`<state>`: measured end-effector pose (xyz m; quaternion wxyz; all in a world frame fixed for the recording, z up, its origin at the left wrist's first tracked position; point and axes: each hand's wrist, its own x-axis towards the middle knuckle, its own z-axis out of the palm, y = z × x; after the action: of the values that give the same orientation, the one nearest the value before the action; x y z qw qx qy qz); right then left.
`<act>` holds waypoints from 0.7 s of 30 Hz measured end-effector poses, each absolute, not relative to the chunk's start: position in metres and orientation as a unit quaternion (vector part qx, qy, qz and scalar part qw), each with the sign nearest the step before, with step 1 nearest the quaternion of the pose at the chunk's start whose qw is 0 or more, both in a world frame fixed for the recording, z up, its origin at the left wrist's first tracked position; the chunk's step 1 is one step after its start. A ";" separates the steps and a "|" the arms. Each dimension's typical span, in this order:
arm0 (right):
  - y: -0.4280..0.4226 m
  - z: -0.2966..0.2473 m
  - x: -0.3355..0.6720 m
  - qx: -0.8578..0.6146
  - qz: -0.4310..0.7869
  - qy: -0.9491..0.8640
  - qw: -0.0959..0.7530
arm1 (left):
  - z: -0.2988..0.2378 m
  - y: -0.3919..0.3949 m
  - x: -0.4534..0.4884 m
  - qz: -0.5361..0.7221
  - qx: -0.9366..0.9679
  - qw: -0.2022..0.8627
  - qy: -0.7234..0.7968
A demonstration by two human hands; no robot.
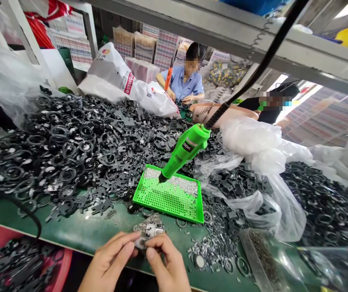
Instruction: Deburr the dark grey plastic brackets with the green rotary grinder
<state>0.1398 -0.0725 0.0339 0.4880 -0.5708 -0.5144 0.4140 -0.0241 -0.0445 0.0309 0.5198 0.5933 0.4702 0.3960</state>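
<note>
Because my left fingers (115, 253) and right fingers (158, 247) are clamped on a small clump of silver metal clips (149, 231), that pinch is the work in hand, at the front edge of the green counter (70, 239).

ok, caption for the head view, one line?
Left hand, right hand pinch a metal part; green electric screwdriver over perforated green tray, black plastic parts heaped behind.

Small metal parts (148, 232): silver-grey, seen against a dark green bench (79, 229). Perforated tray (174, 211): neon green, with a regular grid of round holes; upper band filled silver-grey. Electric screwdriver (186, 152): neon green, with a black label (187, 146) and black cord (253, 77). Heaped moulded parts (79, 150): matte black. Plastic sack (125, 77): white, with red print. Co-worker's shirt (181, 83): pale blue
</note>
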 end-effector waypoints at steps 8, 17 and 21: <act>-0.071 0.024 0.138 -0.586 0.475 -0.454 0.475 | 0.027 -0.048 -0.017 0.384 0.523 0.563 0.512; -0.064 0.040 0.161 -0.619 0.455 -0.547 0.333 | 0.027 -0.051 -0.006 0.360 0.503 0.610 0.496; -0.061 0.043 0.171 -0.583 0.423 -0.597 0.353 | 0.032 -0.047 -0.012 0.350 0.584 0.573 0.456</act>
<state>0.1710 -0.0611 0.0427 0.3531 -0.5831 -0.5969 0.4231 -0.0115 -0.0467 0.0321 0.5729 0.5837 0.4564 0.3504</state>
